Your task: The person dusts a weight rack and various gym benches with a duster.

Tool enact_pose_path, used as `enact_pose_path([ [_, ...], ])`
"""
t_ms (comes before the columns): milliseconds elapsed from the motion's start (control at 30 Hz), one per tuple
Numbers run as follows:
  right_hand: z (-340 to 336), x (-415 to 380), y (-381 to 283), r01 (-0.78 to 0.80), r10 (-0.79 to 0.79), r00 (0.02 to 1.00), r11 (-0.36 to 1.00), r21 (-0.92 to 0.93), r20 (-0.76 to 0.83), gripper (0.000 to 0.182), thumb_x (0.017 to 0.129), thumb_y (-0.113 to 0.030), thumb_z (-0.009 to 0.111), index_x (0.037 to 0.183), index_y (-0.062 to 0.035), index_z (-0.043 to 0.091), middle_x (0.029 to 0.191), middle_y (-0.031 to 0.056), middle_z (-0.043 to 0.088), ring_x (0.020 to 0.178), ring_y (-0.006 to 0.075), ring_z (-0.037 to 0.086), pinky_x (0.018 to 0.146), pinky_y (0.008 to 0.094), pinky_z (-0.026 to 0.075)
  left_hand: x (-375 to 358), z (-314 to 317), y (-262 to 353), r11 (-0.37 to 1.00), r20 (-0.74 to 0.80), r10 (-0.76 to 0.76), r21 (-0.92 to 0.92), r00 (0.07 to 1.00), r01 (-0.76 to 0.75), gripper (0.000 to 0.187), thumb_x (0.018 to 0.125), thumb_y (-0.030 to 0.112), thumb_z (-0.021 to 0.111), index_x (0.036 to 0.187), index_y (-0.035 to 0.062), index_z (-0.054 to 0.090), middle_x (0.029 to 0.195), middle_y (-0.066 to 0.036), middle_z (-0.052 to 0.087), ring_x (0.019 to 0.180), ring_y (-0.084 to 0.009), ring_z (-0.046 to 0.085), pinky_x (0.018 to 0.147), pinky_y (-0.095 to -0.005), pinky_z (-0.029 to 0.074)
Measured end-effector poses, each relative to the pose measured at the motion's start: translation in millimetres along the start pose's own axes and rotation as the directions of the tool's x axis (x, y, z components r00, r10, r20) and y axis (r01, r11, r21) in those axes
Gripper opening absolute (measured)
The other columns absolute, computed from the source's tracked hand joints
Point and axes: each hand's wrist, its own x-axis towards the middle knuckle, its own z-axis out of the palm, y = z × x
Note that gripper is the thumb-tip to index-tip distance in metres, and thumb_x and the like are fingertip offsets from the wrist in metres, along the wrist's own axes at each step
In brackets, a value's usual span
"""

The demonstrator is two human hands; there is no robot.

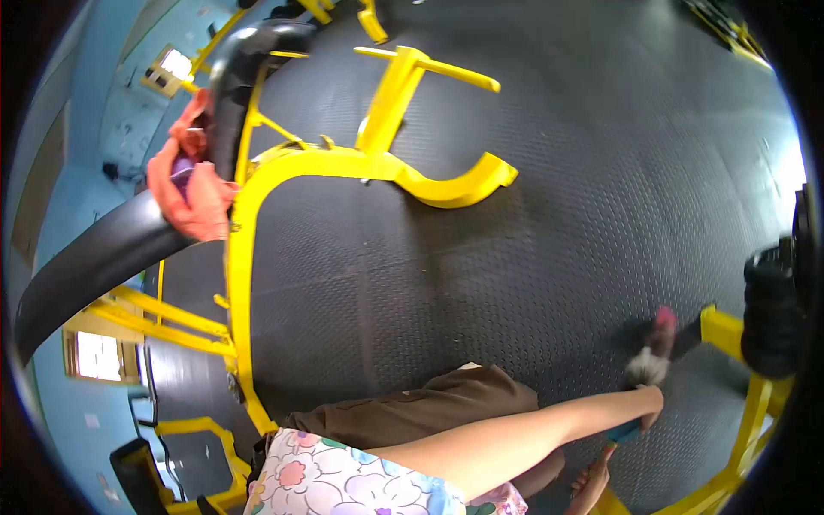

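My left arm reaches across the lower right in a floral sleeve. My left hand (pixel 650 407) bends down with its fingers closed around the upper end of a teal object (pixel 625 432). Below it, my right hand (pixel 592 479) has curled fingers and meets the object's lower end. The object's shape is mostly hidden. Just above my left hand lies a blurred grey, fluffy-looking thing (pixel 648 367), with a blurred dark and pink thing (pixel 663 324) beyond it.
A curved yellow metal frame (pixel 242 257) stands at the left, beside black padded bars (pixel 103 249) with an orange cloth (pixel 202 202). Yellow frame parts (pixel 725 330) and a black ribbed cylinder (pixel 771 313) are at the right. My brown-trousered leg (pixel 429 403) rests near black textured flooring (pixel 532 283).
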Motion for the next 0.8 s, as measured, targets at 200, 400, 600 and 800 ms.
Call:
enact_pose_path([
  [200,40.6,-11.7,-50.1,0.169,-0.217,0.976,0.83,-0.531,-0.029,0.042,0.085,-0.045,0.047,0.063,-0.0101,0.042,0.045,-0.0013,0.034,0.034,0.007,0.032,0.031,0.0216,0.023,-92.4,-58.4,-87.4,0.958,-0.276,-0.192,-0.262,0.942,0.119,0.046,0.073,0.044,0.057,0.103,0.0095,0.061,0.106,-0.01,0.059,0.1,-0.0284,0.055,0.081,-0.0443,0.042],
  [400,95.7,-151.1,-149.1,0.323,-0.213,0.941,0.793,-0.516,0.261,0.041,0.084,-0.042,0.05,0.063,-0.0086,0.04,0.043,-0.0005,0.034,0.029,0.0082,0.034,0.027,0.0214,0.025,-315.7,-26.7,-141.3,0.561,-0.619,-0.644,-0.781,0.449,-0.274,0.041,0.082,0.04,0.052,0.102,0.0041,0.055,0.103,-0.014,0.059,0.097,-0.0285,0.056,0.079,-0.038,0.044],
  [600,165.2,-279.1,-245.4,0.562,-0.049,0.817,0.292,-0.774,0.574,0.054,0.082,-0.051,0.047,0.056,-0.0036,0.048,0.043,0.0041,0.04,0.033,0.0147,0.037,0.033,0.0293,0.031,-547.8,128.9,-144.6,0.183,-0.156,-0.983,-0.889,-0.098,-0.419,0.034,0.083,0.036,0.048,0.09,0.0062,0.063,0.097,-0.011,0.061,0.093,-0.0247,0.056,0.08,-0.0322,0.042],
  [800,274.8,-414.4,-299.2,0.857,0.127,0.494,-0.242,-0.456,0.86,0.052,0.083,-0.049,0.047,0.062,-0.0017,0.051,0.048,0.0086,0.045,0.04,0.0196,0.044,0.039,0.0323,0.035,-656.8,287.1,17.0,-0.328,0.667,-0.71,-0.599,-0.228,-0.73,0.031,0.074,0.03,0.055,0.091,0.006,0.064,0.095,-0.015,0.061,0.094,-0.0297,0.057,0.08,-0.0356,0.044],
])
